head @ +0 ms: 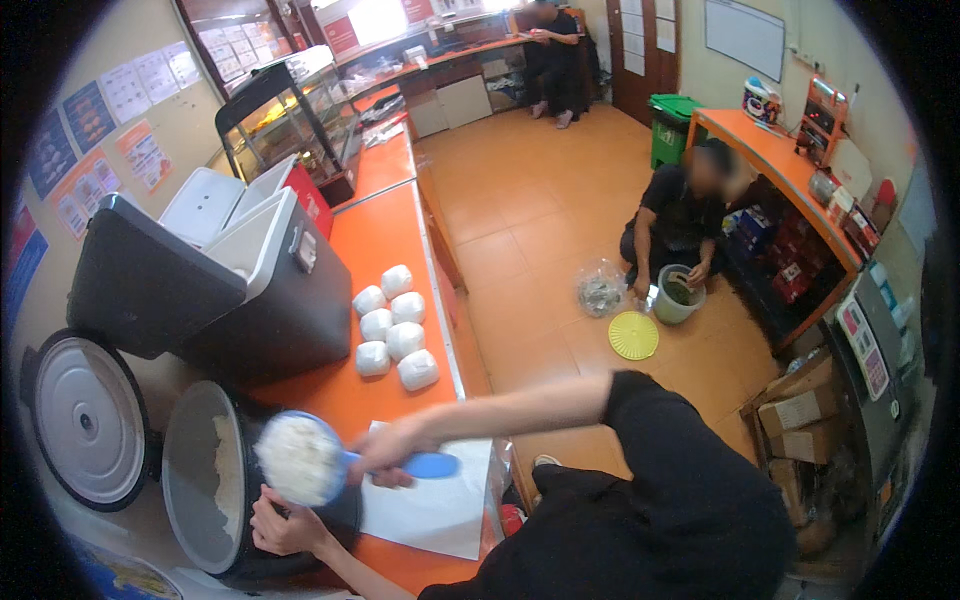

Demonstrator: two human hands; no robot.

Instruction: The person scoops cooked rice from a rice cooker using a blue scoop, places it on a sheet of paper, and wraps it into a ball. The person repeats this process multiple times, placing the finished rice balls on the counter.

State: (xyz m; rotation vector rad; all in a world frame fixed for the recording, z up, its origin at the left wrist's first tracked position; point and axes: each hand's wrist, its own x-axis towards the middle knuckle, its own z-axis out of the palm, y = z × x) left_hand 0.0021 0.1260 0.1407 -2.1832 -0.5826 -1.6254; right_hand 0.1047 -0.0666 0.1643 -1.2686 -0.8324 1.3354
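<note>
My right hand (390,453) grips the handle of a blue plastic scoop (433,466), blurred by motion. White cooked rice (298,459) is heaped in its bowl. Close below the bowl is my left hand (285,523), fingers curled by the scoop's lower edge; whether it grips anything is unclear. Behind both stands a large rice cooker or pot (201,480), tilted in view, with rice along its inner wall and its round lid (90,420) swung back. A white paper sheet (427,502) lies on the orange counter (375,232) under my right hand.
Several white wrapped bundles (405,341) sit on the counter beside a dark cooler box (285,300) with its lid raised. A glass display warmer (292,127) stands farther along. On the floor, a crouching person (675,217) handles a green-filled bucket (681,296), near a yellow lid (634,335).
</note>
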